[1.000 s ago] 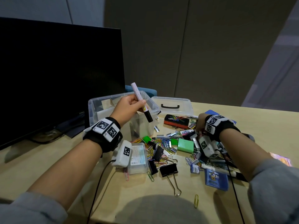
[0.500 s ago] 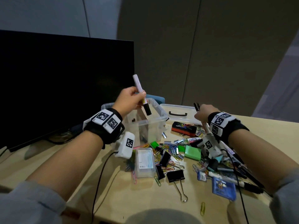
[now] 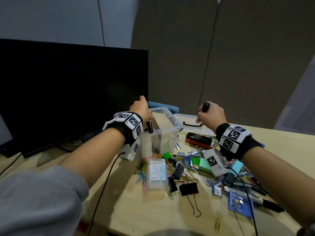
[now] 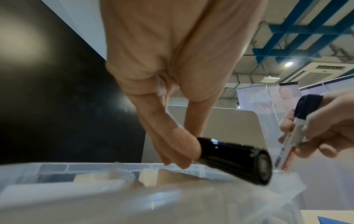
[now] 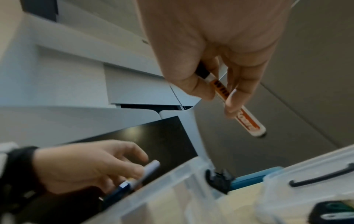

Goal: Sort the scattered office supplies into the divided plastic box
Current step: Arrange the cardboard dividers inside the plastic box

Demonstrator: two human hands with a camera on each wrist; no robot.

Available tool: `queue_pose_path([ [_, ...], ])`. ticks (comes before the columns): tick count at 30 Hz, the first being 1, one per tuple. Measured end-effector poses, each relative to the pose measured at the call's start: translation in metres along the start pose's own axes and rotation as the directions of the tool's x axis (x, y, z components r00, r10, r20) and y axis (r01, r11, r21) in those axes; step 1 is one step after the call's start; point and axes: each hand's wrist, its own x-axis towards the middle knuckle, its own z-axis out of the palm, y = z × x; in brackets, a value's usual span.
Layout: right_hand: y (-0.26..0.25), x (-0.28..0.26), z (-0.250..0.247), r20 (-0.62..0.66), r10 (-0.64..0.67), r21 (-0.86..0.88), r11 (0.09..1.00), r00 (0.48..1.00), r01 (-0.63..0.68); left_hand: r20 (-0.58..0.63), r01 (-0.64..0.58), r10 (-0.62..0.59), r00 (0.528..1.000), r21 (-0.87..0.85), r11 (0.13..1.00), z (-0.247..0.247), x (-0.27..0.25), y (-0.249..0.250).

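Observation:
The clear divided box [image 3: 172, 120] stands at the back of the desk. My left hand [image 3: 141, 106] hovers over its left side and holds a marker [image 3: 149, 127] tilted, black cap low and towards me. In the left wrist view, that hand [image 4: 182, 151] keeps the marker [image 4: 235, 159] in loose, nearly straight fingers just above the box rim [image 4: 76, 166]. My right hand [image 3: 211, 114] is raised right of the box, over its lid. In the right wrist view, that hand [image 5: 220, 98] pinches a white marker with an orange label [image 5: 249, 121].
A black monitor [image 3: 68, 91] stands close behind and left of the box. The box lid [image 3: 189, 120] lies right of it. Paper clips, binder clips [image 3: 188, 189], a clear case [image 3: 156, 174], a green eraser [image 3: 203, 165] and pens litter the desk's right half. Wrist cables trail down.
My left hand has lowered its marker from upright above the box to the rim. My right hand has lifted a marker out of the pile and moved up and left.

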Motion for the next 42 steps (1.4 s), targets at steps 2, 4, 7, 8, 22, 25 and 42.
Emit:
queue_pose_path([
  [2,-0.007,-0.005,0.000,-0.025,-0.001,0.153,0.988,1.000,0.005,0.032,-0.008,0.008,0.999,0.011,1.000,0.001,0.003,0.002],
  [4,-0.015,-0.010,0.001,-0.046,-0.021,0.228,0.973,0.999,0.031,0.029,-0.012,0.012,0.999,0.004,1.000,0.000,0.006,0.004],
  [7,-0.023,-0.016,0.002,-0.080,-0.082,0.215,0.972,0.993,0.098,0.014,-0.005,0.004,1.000,0.068,0.998,-0.004,0.009,0.007],
  [8,-0.025,-0.018,0.002,-0.092,-0.112,0.172,0.977,0.990,0.126,0.031,0.007,-0.010,0.999,0.107,0.994,-0.004,0.010,0.008],
  [22,-0.032,-0.039,0.010,0.076,0.011,0.130,0.991,0.997,-0.021,0.096,0.066,-0.087,0.992,0.201,0.977,-0.002,0.014,0.016],
  [25,-0.033,-0.040,0.009,0.093,0.020,0.149,0.988,0.995,-0.034,0.122,0.092,-0.113,0.986,0.165,0.982,-0.005,0.014,0.015],
  [42,-0.063,-0.039,0.078,0.095,-0.049,0.219,0.975,0.994,0.027,0.041,0.132,-0.147,0.988,0.249,0.959,0.009,-0.021,-0.067],
])
